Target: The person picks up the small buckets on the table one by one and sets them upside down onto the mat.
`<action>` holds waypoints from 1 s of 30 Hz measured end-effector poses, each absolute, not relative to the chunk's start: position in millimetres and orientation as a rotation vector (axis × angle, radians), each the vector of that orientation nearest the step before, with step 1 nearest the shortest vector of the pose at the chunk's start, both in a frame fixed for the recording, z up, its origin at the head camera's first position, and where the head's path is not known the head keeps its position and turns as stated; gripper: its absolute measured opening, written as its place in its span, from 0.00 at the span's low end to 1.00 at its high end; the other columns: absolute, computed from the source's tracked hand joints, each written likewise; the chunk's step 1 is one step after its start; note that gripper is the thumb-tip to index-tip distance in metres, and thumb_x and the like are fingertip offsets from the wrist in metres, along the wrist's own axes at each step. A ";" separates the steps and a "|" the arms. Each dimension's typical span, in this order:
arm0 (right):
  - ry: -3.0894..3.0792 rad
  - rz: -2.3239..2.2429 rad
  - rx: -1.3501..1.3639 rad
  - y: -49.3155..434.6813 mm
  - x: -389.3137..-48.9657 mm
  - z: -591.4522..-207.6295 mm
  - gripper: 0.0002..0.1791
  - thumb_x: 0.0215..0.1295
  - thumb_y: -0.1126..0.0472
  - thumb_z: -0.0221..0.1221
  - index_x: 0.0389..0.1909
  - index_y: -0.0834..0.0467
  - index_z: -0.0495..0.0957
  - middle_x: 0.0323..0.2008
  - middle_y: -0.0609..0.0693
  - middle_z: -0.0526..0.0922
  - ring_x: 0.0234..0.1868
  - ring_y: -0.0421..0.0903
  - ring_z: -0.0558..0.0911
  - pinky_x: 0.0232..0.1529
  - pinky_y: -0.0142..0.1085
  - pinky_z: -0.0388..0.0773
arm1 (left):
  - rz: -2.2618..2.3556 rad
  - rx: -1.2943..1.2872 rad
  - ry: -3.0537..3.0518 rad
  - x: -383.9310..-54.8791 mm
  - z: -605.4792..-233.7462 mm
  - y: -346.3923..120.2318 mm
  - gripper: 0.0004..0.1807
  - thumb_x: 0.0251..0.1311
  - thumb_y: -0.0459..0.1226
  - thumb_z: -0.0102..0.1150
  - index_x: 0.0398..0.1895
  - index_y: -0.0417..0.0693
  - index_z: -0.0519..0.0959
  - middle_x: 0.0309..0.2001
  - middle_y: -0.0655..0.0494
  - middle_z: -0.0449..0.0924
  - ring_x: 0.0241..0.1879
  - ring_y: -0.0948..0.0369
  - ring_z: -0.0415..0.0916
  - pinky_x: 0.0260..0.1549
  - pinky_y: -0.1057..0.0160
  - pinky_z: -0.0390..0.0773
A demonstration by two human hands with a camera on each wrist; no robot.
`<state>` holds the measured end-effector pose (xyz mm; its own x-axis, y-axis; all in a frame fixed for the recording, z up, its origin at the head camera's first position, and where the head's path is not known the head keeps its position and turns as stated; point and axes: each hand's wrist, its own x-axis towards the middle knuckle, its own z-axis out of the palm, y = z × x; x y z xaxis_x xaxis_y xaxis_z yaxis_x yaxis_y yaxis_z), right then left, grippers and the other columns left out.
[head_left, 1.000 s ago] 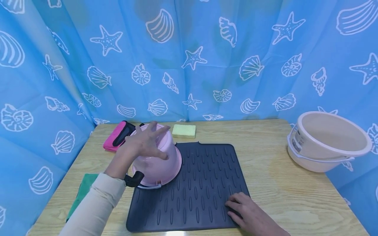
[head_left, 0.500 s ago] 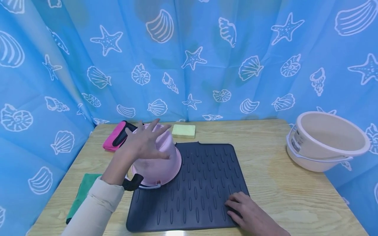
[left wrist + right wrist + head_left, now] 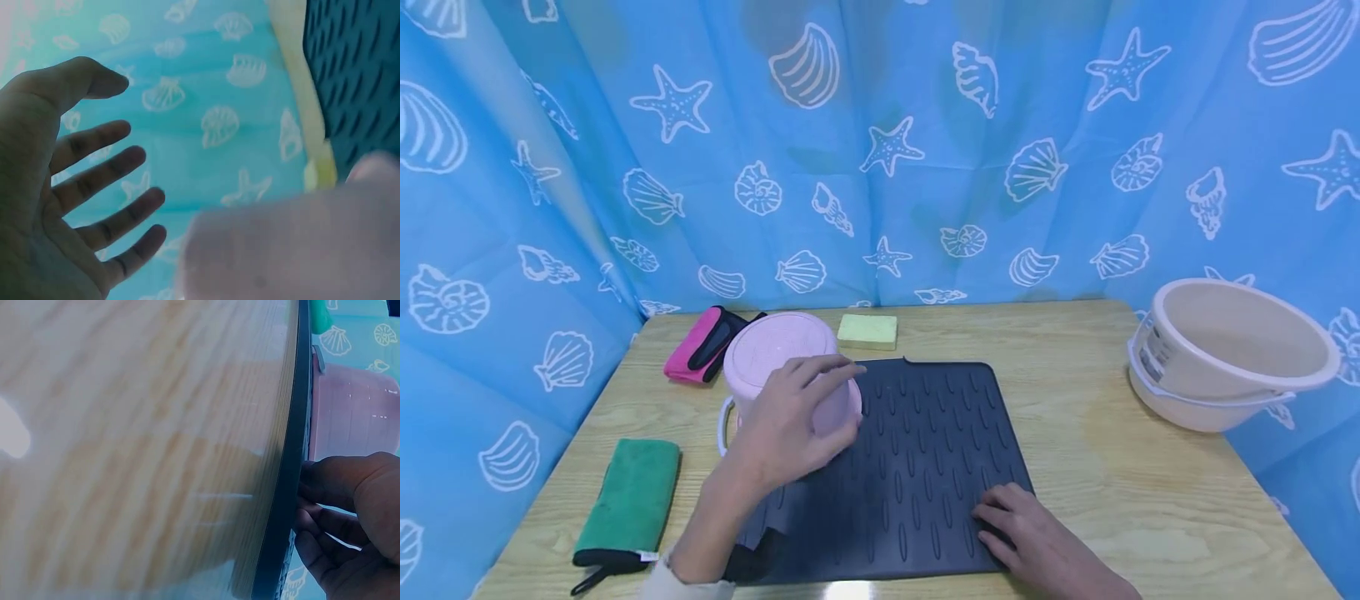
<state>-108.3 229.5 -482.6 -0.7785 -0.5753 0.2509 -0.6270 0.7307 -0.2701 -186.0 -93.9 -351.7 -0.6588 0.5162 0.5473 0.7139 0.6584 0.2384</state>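
A pink bucket (image 3: 778, 340) stands upside down over the upper left corner of a black ridged mat (image 3: 925, 450), its pale handle hanging at the left side. My left hand (image 3: 796, 417) is in front of the bucket and overlaps it in the head view. The left wrist view shows that hand (image 3: 69, 206) with spread fingers, nothing in them, and a gap between it and the blurred bucket (image 3: 294, 250). My right hand (image 3: 1022, 529) rests at the mat's right edge, near the front. In the right wrist view its loosely bent fingertips touch the mat (image 3: 290, 450).
A green cloth mitt (image 3: 628, 496) lies left of the mat. Behind the bucket are a pink and black cloth (image 3: 696, 354) and a pale yellow sponge (image 3: 867, 332). Stacked beige buckets (image 3: 1210, 367) stand at the table's right edge. A blue seashell curtain (image 3: 880, 150) hangs behind.
My left hand has come off the bucket's top and moved down toward me. The bucket's base and the green mitt are now uncovered to view. My right hand has stayed put.
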 end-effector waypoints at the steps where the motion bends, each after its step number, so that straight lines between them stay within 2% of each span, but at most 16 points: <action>1: -2.785 0.511 0.971 229.7 -108.7 -482.7 0.11 0.62 0.60 0.68 0.43 0.61 0.86 0.43 0.43 0.77 0.44 0.40 0.75 0.44 0.39 0.78 | -0.647 -0.967 -2.450 -180.5 -357.2 -90.0 0.25 0.58 0.47 0.65 0.59 0.53 0.81 0.58 0.56 0.79 0.58 0.54 0.74 0.55 0.47 0.73; 5: -2.775 0.491 0.969 230.3 -109.4 -482.2 0.11 0.61 0.60 0.69 0.42 0.60 0.87 0.42 0.44 0.78 0.44 0.41 0.76 0.44 0.39 0.79 | -0.731 -0.983 -2.539 -165.4 -384.5 -75.3 0.27 0.58 0.50 0.65 0.62 0.58 0.79 0.59 0.61 0.78 0.59 0.59 0.73 0.58 0.52 0.72; 10: -2.778 0.491 0.973 231.0 -109.1 -482.1 0.10 0.61 0.61 0.69 0.42 0.60 0.86 0.42 0.44 0.78 0.44 0.42 0.76 0.43 0.39 0.78 | -0.750 -0.932 -2.695 -156.3 -420.3 -64.8 0.30 0.59 0.52 0.66 0.66 0.65 0.75 0.60 0.63 0.76 0.60 0.60 0.72 0.59 0.49 0.71; 17: -2.808 0.463 0.943 229.0 -107.2 -480.5 0.12 0.62 0.59 0.68 0.43 0.60 0.87 0.43 0.44 0.78 0.45 0.41 0.76 0.45 0.39 0.78 | -0.745 -0.907 -2.764 -148.5 -450.6 -59.5 0.30 0.58 0.52 0.66 0.64 0.60 0.77 0.58 0.62 0.78 0.57 0.58 0.75 0.57 0.49 0.73; 23: -2.822 0.458 0.932 229.0 -107.0 -478.7 0.12 0.62 0.59 0.68 0.44 0.60 0.87 0.43 0.44 0.78 0.44 0.41 0.75 0.45 0.39 0.78 | -0.726 -0.873 -2.838 -142.5 -465.2 -56.4 0.30 0.59 0.52 0.65 0.65 0.59 0.77 0.58 0.62 0.78 0.55 0.58 0.73 0.56 0.50 0.73; 30: -2.803 0.476 0.939 228.1 -107.1 -480.2 0.12 0.62 0.59 0.68 0.44 0.59 0.86 0.43 0.44 0.78 0.44 0.40 0.76 0.45 0.38 0.78 | -0.776 -0.832 -2.856 -136.6 -483.4 -58.1 0.27 0.56 0.51 0.68 0.60 0.58 0.80 0.54 0.61 0.79 0.54 0.58 0.73 0.54 0.48 0.74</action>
<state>-107.1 228.1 -480.2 -0.7937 -0.5605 0.2363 -0.6071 0.7542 -0.2503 -136.6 -58.1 -483.4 -0.8515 0.4853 0.1988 0.5191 0.7263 0.4506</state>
